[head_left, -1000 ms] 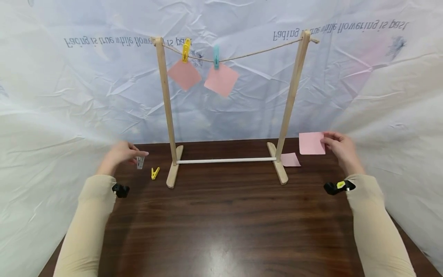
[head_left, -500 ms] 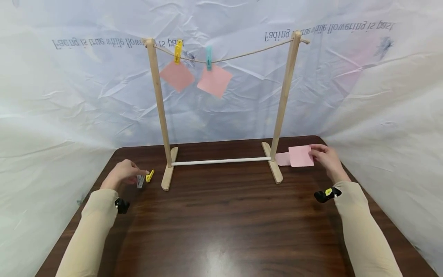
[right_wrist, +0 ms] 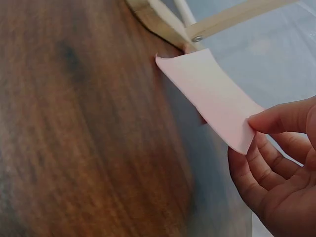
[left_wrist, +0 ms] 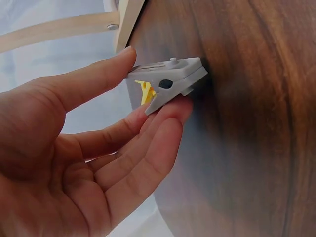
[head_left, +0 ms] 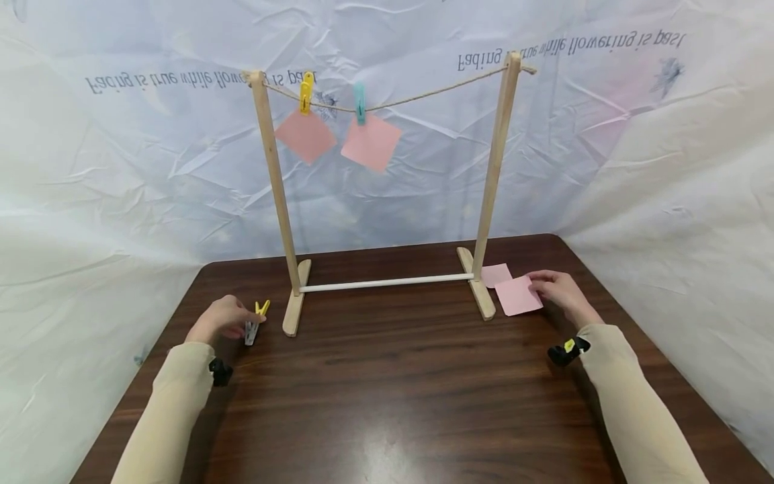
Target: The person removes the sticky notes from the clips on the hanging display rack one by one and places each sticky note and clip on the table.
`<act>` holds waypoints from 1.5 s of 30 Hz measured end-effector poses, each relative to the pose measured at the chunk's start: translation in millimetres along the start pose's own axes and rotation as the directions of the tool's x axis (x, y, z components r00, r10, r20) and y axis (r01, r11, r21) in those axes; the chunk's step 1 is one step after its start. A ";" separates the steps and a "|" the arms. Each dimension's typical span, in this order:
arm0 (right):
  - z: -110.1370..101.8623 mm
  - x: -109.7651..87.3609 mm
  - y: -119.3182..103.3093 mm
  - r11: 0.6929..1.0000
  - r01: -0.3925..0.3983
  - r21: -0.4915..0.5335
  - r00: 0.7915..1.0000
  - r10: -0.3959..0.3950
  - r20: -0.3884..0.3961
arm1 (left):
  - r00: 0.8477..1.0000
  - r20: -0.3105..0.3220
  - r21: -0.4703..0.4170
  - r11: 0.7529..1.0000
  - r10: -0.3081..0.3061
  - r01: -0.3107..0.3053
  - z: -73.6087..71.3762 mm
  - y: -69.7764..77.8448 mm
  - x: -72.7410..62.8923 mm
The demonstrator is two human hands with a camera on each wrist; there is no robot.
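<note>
My left hand point(head_left: 226, 316) pinches a grey clothespin point(left_wrist: 173, 81) between thumb and fingers, low over the table's left side. Just beyond it lies a yellow clothespin point(head_left: 262, 308), partly covered by the grey one in the left wrist view. On the right, my right hand point(head_left: 559, 292) pinches a pink paper square point(head_left: 518, 296) by its edge, thumb on top in the right wrist view. The sheet bends slightly and overlaps a second pink paper point(head_left: 496, 275) lying by the rack's right foot.
A wooden rack point(head_left: 492, 168) stands at the back with a sagging twine line point(head_left: 435, 93). Two pink papers hang from it, one by a yellow clothespin point(head_left: 306, 94), one by a blue clothespin point(head_left: 359, 104). A white rod point(head_left: 387, 282) joins the feet. Printed cloth point(head_left: 387, 208) hangs behind.
My left hand has lowered toward the table with the grey clothespin, close to the yellow one. The right hand has come down and slightly left with its pink paper. The view has shifted slightly.
</note>
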State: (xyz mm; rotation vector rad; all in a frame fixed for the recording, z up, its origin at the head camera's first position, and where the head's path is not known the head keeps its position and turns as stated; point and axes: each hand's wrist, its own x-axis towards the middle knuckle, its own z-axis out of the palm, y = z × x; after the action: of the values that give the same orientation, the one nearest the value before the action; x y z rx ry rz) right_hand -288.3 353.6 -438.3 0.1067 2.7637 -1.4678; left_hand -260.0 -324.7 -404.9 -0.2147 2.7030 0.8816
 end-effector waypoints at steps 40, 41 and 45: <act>-24.0 -0.9 -37.3 0.977 0.163 -0.140 0.984 -0.149 0.102 | 0.992 -0.037 0.041 0.992 0.123 -0.121 -31.8 33.7 -2.9; -28.4 -0.3 -45.9 0.976 0.182 -0.116 0.981 -0.171 0.097 | 0.989 -0.036 0.052 0.988 0.146 -0.144 -38.1 40.7 -5.1; -42.7 1.4 -82.2 0.973 0.229 -0.014 0.971 -0.228 0.075 | 0.965 -0.060 0.069 0.966 0.254 -0.250 -58.8 70.0 -12.9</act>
State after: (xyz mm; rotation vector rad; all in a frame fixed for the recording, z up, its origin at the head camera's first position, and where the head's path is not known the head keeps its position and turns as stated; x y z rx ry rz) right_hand -294.1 343.2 -346.4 -0.2697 2.8098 -1.4517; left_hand -277.1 -303.0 -316.8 0.1187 2.8601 0.8709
